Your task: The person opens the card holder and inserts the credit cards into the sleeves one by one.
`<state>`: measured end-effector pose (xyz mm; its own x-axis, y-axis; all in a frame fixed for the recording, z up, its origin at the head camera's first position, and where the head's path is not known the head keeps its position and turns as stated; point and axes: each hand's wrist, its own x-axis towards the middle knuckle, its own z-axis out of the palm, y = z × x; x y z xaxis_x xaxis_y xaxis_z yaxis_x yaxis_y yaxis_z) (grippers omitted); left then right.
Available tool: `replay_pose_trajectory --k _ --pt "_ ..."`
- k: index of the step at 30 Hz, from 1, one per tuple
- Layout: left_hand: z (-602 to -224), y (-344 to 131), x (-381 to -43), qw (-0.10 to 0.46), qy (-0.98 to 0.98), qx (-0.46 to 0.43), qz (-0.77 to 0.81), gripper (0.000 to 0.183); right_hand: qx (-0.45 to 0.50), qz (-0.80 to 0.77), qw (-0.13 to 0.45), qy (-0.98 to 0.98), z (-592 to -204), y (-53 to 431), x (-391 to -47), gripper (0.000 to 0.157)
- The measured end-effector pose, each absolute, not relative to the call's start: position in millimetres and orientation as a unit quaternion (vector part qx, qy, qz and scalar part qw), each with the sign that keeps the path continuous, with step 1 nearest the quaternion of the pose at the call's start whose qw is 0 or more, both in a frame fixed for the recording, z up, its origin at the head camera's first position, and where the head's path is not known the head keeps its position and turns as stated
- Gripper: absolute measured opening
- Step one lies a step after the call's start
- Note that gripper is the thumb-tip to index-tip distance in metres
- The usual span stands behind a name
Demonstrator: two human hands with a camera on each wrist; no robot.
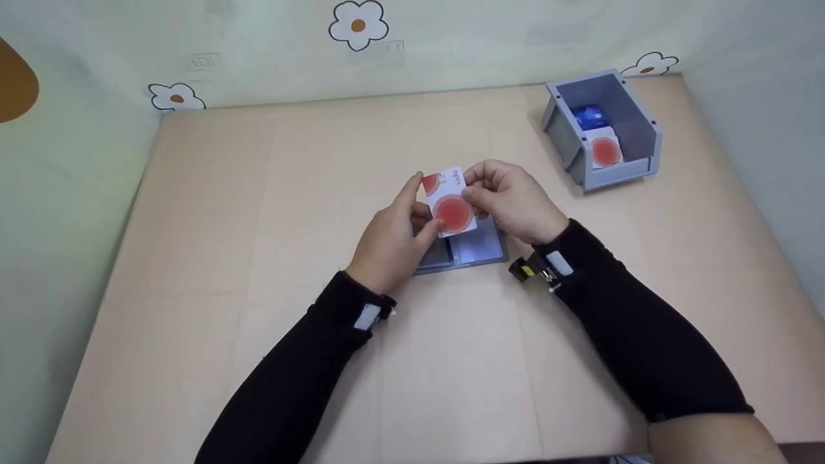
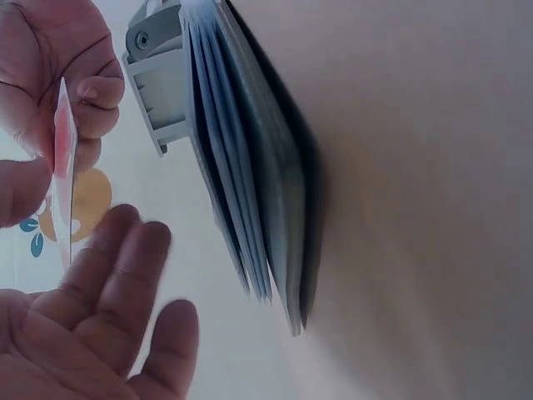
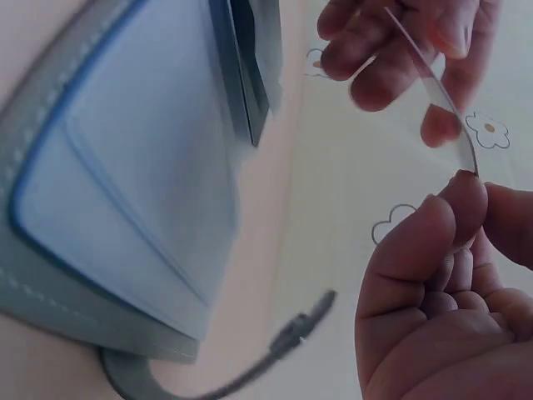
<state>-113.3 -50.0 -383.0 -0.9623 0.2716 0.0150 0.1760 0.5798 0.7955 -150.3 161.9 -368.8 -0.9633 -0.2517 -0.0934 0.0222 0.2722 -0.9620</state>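
Observation:
A white card with red circles [image 1: 453, 214] is held up between both hands over the table's middle. Thumb and forefinger of my left hand [image 1: 385, 243] grip it at its left and lower edges, the other fingers spread loosely behind. My right hand [image 1: 519, 198] pinches its right edge between thumb and curled forefinger. Below lies an open grey card holder [image 1: 480, 250], partly covered by the hands and card. Its clear sleeves [image 2: 229, 150] fan apart in the left wrist view. From the right wrist, a strap [image 3: 291, 333] sticks out from the holder's edge [image 3: 166, 348].
A grey plastic bin [image 1: 622, 169] stands at the back right, holding a blue packet [image 1: 590, 117] and a white card stack with a red circle [image 1: 606, 151]. Pale walls with a flower print [image 1: 358, 26] border the table [image 1: 193, 245].

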Motion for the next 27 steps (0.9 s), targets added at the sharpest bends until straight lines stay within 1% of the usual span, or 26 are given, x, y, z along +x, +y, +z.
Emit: replay_pose_trajectory --k 4,7,10,13,20,23,27 --pt "-382.2 -49.0 -113.7 0.06 0.876 0.111 0.466 0.076 -0.068 -0.602 0.121 0.787 -372.7 160.3 -149.7 0.009" --pt "-382.2 -48.7 -113.9 0.072 0.869 0.1 0.479 0.075 -0.07 -0.584 0.119 0.8 -372.7 163.6 -149.7 0.014" --pt "-382.6 -48.9 -114.6 0.087 0.865 0.088 0.486 0.075 -0.085 -0.538 0.105 0.832 -371.3 172.0 -150.1 0.021" --pt "-383.0 -49.1 -115.4 0.099 0.867 0.075 0.482 0.073 -0.115 -0.455 0.101 0.877 -369.1 183.2 -150.8 0.031" --pt "-383.8 -49.3 -115.4 0.114 0.886 0.057 0.446 0.047 -0.203 -0.277 0.165 0.924 -368.9 196.3 -154.9 0.061" --pt "-383.0 -49.4 -115.2 0.122 0.894 0.049 0.428 0.042 -0.221 -0.237 0.18 0.929 -372.0 195.0 -155.5 0.068" --pt "-382.8 -50.1 -114.8 0.121 0.907 0.063 0.399 0.041 -0.222 -0.208 0.186 0.934 -373.9 192.6 -153.3 0.072"
